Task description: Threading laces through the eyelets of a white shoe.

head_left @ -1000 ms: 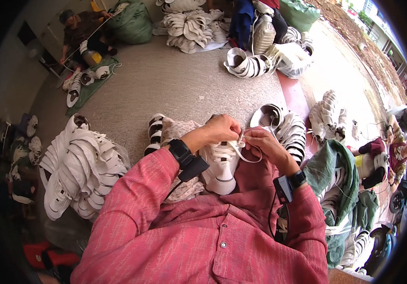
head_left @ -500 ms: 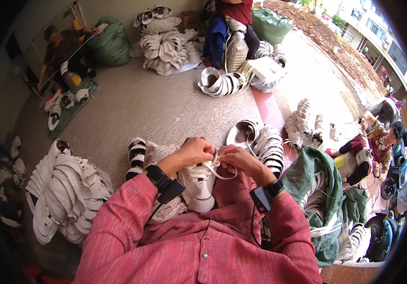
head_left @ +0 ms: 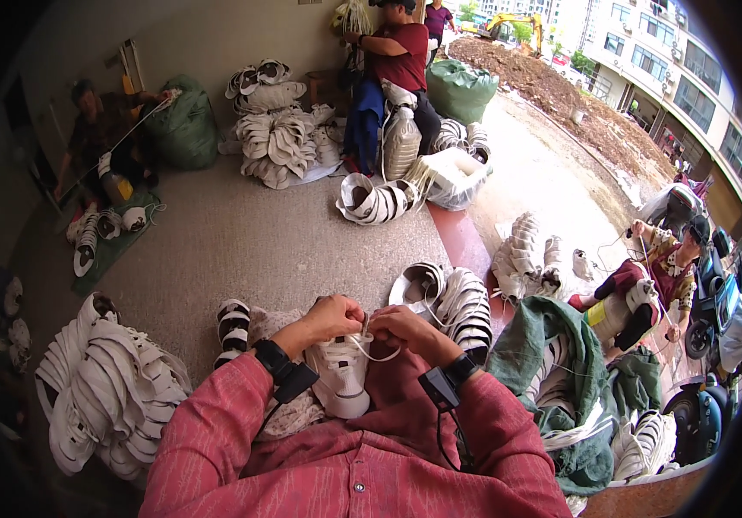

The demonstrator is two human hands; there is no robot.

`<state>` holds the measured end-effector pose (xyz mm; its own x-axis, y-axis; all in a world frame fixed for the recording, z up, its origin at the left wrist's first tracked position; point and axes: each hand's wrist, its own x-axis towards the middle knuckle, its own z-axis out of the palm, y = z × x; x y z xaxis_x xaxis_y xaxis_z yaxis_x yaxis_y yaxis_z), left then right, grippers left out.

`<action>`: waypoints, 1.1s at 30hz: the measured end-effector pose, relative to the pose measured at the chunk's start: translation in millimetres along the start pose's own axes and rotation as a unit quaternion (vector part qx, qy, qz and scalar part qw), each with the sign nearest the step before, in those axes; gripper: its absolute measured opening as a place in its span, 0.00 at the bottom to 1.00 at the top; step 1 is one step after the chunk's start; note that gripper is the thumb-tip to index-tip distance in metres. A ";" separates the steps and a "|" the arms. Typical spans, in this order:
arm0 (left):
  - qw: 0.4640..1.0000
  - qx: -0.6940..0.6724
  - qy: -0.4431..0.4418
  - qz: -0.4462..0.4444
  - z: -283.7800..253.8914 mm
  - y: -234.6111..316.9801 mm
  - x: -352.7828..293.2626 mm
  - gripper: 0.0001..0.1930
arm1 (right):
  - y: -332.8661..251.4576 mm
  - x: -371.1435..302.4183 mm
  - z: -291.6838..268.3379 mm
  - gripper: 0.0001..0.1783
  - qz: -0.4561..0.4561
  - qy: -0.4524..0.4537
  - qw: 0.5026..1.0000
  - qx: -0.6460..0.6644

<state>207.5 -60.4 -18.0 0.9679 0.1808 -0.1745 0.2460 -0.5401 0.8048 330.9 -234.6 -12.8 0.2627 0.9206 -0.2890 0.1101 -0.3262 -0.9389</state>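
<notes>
View higher: 2 hands (head_left: 334, 318) (head_left: 411, 331), 1 shoe (head_left: 341, 380)

Red streaked shirt (head_left: 319, 479), metallic button (head_left: 359, 488), black wristbands (head_left: 274, 359)

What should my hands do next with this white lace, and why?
Probably draw the right hand gently outward, because the white lace hangs in a slack loop below it, beside the shoe, while the left hand sits close by at the shoe's far end.
</notes>
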 end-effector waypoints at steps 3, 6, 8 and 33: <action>0.999 -0.020 0.005 0.033 -1.7 -9.5 3.0 0.10 | 25.7 1.3 1.3 0.08 -0.191 -0.015 0.980 -0.061; 0.998 -0.006 0.021 0.051 -3.1 -10.0 -2.0 0.09 | 15.4 5.8 10.9 0.09 0.062 -0.041 0.963 0.259; 0.996 0.004 0.034 0.077 -6.7 -7.1 -10.2 0.08 | 6.4 -7.4 22.0 0.11 0.048 -0.076 0.854 0.513; 0.876 0.238 0.396 0.138 38.1 -30.3 -132.7 0.04 | -174.1 -221.1 57.0 0.06 -0.603 0.303 0.695 -0.249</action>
<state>73.6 -99.3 -40.8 0.7012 0.4014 0.5892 0.1844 -0.9004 0.3940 199.0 -369.1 204.0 0.0314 0.3794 0.9247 0.8786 0.4305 -0.2065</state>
